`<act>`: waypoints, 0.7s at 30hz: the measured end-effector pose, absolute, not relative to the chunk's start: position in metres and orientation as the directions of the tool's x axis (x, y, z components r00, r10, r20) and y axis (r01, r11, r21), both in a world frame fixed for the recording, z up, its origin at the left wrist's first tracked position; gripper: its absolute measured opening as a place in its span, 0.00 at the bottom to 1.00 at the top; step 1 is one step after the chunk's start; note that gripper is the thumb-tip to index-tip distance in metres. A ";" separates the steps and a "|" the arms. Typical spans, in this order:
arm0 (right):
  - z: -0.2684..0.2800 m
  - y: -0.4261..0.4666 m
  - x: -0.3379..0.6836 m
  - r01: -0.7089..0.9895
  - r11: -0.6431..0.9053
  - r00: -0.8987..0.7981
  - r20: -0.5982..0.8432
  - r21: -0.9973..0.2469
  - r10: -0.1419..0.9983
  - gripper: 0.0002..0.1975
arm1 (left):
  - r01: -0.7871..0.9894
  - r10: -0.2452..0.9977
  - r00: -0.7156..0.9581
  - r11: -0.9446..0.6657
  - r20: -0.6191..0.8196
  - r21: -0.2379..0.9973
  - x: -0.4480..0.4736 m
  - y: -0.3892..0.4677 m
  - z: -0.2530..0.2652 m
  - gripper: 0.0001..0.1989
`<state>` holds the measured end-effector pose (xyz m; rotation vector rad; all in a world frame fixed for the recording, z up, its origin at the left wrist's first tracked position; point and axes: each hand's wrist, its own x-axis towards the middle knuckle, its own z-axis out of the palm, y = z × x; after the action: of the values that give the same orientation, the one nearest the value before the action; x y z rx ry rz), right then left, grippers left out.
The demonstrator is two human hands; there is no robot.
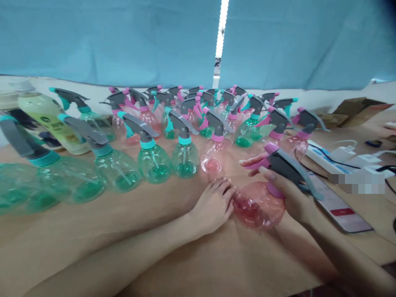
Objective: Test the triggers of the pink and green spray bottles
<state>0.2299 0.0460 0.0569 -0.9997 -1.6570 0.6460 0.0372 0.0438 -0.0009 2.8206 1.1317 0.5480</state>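
A clear pink spray bottle [258, 206] with a grey and pink trigger head leans to one side, its base toward my left hand. My right hand [295, 200] is closed around its neck, just under the trigger. My left hand [213, 206] lies on the table with its fingers stretched out; its edge is close to the bottle's base, and I cannot tell if they touch. Just beyond my left fingertips stands another pink spray bottle [216, 154]. A green spray bottle [185, 159] with a turquoise collar is to the left of that one.
Several more green bottles [117, 173] line the left side, with many pink and green ones crowded behind. A large yellowish bottle [54, 119] stands at far left. On the right lie a phone [340, 206], a white power strip [328, 159] with cables, and brown cardboard [355, 113].
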 end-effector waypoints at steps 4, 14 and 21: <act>0.062 0.045 0.229 0.278 0.500 -0.151 0.476 -0.820 0.866 0.12 | 0.665 0.679 0.674 -0.729 0.289 0.163 0.037 0.045 0.002 0.17; 0.082 0.036 0.220 0.299 0.470 -0.152 0.444 -0.831 0.883 0.11 | 0.683 0.701 0.665 -0.711 0.257 0.171 0.037 0.050 0.005 0.18; 0.081 0.043 0.219 0.342 0.509 -0.150 0.489 -0.790 0.859 0.15 | 0.678 0.688 0.673 -0.721 0.272 0.146 0.036 0.052 0.003 0.18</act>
<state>0.2189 0.0432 0.0807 -1.0204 -1.7247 0.6301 0.0358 0.0518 0.0029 2.8428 1.1610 0.4835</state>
